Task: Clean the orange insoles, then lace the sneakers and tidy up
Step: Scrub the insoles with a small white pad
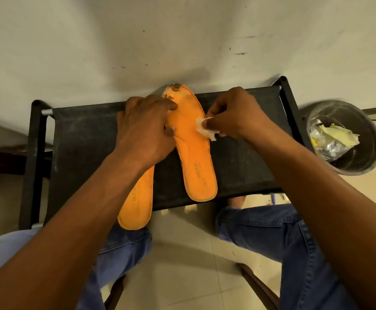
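Observation:
Two orange insoles lie on a black fabric-topped rack [88,139]. The right insole [193,153] points away from me, and its toe end is worn and stained brown. The left insole [137,202] is partly under my left forearm, with its heel hanging over the rack's near edge. My left hand [146,128] presses down on the right insole's left side near the toe, fingers curled at its edge. My right hand [234,113] pinches a small white wipe [204,128] against the insole's right edge. No sneakers or laces are in view.
A grey bin [359,157] with crumpled wrappers and paper stands on the floor to the right of the rack. A pale wall is directly behind the rack. My knees in blue jeans [272,229] are below, over a tiled floor.

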